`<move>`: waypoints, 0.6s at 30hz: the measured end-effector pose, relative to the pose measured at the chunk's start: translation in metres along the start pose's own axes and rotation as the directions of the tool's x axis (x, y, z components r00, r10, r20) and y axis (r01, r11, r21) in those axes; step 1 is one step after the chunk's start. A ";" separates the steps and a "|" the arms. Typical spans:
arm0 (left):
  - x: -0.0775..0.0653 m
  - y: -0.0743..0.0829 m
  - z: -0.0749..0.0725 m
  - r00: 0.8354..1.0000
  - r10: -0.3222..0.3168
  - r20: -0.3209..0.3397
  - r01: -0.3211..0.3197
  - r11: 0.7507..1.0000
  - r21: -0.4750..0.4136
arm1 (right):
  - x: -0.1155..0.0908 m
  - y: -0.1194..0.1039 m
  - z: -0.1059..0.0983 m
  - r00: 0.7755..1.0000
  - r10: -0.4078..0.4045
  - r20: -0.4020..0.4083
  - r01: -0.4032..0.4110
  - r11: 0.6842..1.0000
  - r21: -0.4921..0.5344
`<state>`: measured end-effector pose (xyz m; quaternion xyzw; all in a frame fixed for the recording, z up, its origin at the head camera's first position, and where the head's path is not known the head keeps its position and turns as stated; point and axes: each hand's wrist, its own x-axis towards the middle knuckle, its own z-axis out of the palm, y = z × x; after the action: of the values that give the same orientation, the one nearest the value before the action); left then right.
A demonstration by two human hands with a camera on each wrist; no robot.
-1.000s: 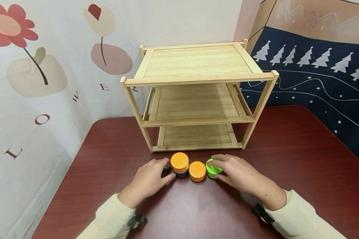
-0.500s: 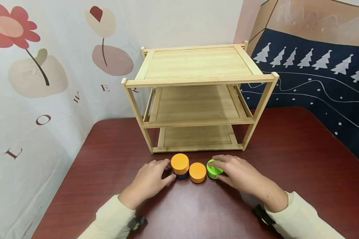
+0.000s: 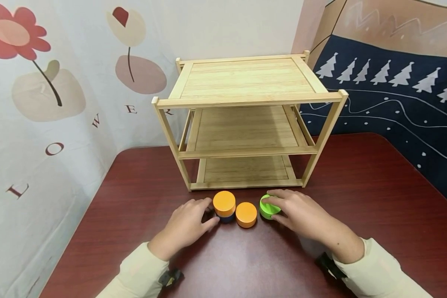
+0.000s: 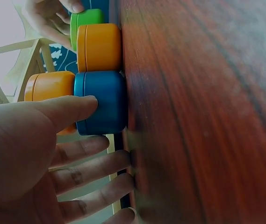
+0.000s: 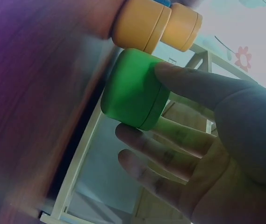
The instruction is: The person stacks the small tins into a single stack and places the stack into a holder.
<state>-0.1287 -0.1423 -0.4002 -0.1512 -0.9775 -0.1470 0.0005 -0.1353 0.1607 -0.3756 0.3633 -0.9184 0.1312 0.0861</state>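
Small round lidded jars stand close together before the rack. My right hand (image 3: 299,213) pinches the green jar (image 5: 133,88) between thumb and fingers at its right side. Whether its base touches the table, I cannot tell. At the left, an orange jar (image 3: 224,201) is stacked on a blue jar (image 4: 102,102). My left hand (image 3: 184,221) lies beside that stack with fingers spread. Its thumb is at the blue jar's side in the left wrist view. Between stack and green jar sits another orange jar (image 3: 246,215), with a narrow gap to the green one.
A three-tier wooden rack (image 3: 247,101) stands on the dark red table (image 3: 357,186) just behind the jars. Printed cloth (image 3: 70,157) hangs at the left and back, and a navy cloth with white trees (image 3: 387,91) at the right.
My right hand has shifted slightly right and away with the green jar, opening a gap to the middle orange jar. The left hand and the stack have stayed in place.
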 end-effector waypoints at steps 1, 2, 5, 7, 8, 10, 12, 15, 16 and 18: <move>0.000 0.000 0.000 1.000 0.000 0.000 0.000 1.000 0.001 | 0.000 0.000 0.000 1.000 0.002 -0.001 -0.002 1.000 -0.001; 0.000 0.000 0.000 1.000 0.000 0.001 0.000 1.000 0.001 | 0.000 0.000 -0.001 1.000 0.003 -0.001 -0.003 1.000 -0.004; 0.000 0.001 0.000 1.000 -0.001 0.001 0.001 1.000 0.001 | -0.001 0.000 -0.002 1.000 0.004 -0.005 -0.004 1.000 -0.008; 0.000 0.001 0.000 1.000 -0.001 0.002 0.001 1.000 0.001 | -0.001 0.000 -0.003 1.000 0.005 -0.006 -0.005 1.000 -0.009; 0.000 0.001 0.000 1.000 -0.002 0.003 0.002 1.000 0.001 | -0.001 0.000 -0.003 1.000 0.006 -0.007 -0.006 1.000 -0.009; 0.000 0.001 0.000 1.000 -0.003 0.003 0.003 1.000 0.000 | -0.001 0.000 -0.003 1.000 0.008 -0.008 -0.008 1.000 -0.008; 0.000 0.001 0.000 1.000 -0.003 0.003 0.003 1.000 0.001 | 0.000 0.000 -0.003 1.000 0.011 -0.009 -0.011 1.000 -0.010; 0.000 0.001 0.000 1.000 -0.001 0.002 0.001 1.000 0.001 | 0.001 0.000 -0.003 1.000 0.012 -0.012 -0.012 1.000 -0.016; 0.000 0.001 0.000 1.000 0.001 0.000 -0.001 1.000 0.001 | 0.001 -0.001 -0.003 1.000 0.011 -0.015 -0.011 1.000 -0.018; 0.000 0.001 0.000 1.000 0.002 -0.001 -0.002 1.000 -0.001 | 0.001 -0.001 -0.002 1.000 0.010 -0.021 -0.011 1.000 -0.019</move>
<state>-0.1285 -0.1415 -0.4003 -0.1524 -0.9772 -0.1476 0.0009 -0.1349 0.1604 -0.3730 0.3562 -0.9205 0.1265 0.0985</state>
